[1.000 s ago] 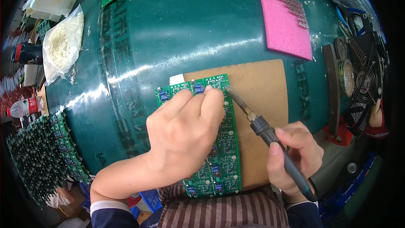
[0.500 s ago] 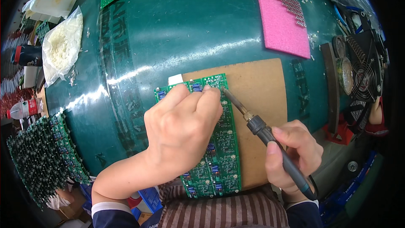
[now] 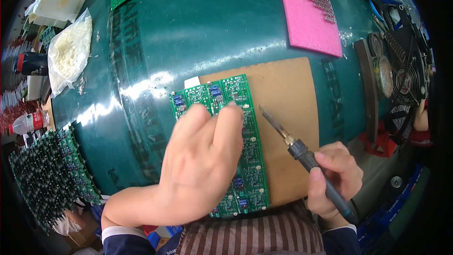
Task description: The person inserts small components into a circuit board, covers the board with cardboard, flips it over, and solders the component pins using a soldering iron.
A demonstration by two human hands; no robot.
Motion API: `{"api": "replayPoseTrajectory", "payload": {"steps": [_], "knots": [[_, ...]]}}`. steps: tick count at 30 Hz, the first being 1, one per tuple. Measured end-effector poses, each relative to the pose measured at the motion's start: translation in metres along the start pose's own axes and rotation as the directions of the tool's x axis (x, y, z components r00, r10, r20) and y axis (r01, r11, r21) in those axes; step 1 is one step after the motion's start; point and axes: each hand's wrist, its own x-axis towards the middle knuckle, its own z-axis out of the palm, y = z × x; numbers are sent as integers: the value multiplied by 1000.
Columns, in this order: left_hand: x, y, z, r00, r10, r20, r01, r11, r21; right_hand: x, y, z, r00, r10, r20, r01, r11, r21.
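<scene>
A green circuit board panel [image 3: 252,146] with blue components lies on a brown board [image 3: 288,99] in front of me. My left hand [image 3: 200,160] is over the panel, its fingers bent and pinched near the upper right part; what they hold, if anything, is hidden. Gripped like a pen in my right hand [image 3: 337,174] is a soldering iron [image 3: 302,153] with a dark handle. Its tip points up and left over the brown board, just off the panel's right edge. A small white piece [image 3: 192,82] shows at the panel's top edge.
A pink foam block [image 3: 309,28] carrying rows of small metal parts sits at the far right. On the left are a bag of white pieces [image 3: 71,49] and stacked circuit boards [image 3: 47,174]. A soldering stand with a coil [image 3: 396,52] and a fan [image 3: 408,82] occupy the right edge.
The soldering iron's tip has drawn away from the panel, rightward and slightly toward me. My left hand has shifted a little nearer to me over the panel. The whole view has tilted slightly.
</scene>
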Motion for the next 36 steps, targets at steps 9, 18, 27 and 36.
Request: {"api": "replayPoseTrajectory", "payload": {"steps": [9,18,27,36], "knots": [[-17,11,18,998,-54,-25,53,998,-37,-9,-7,1,995,84,44,-85,996,13],[-15,18,20,994,-84,-63,90,991,100,-10,-14,2,998,26,59,-23,998,-53],[-13,17,23,991,-53,-124,58,998,34,-8,-14,3,996,49,71,-48,999,-24],[-16,21,24,992,-90,-86,96,992,80,-10,-15,-1,997,42,65,-41,999,-23]]}}
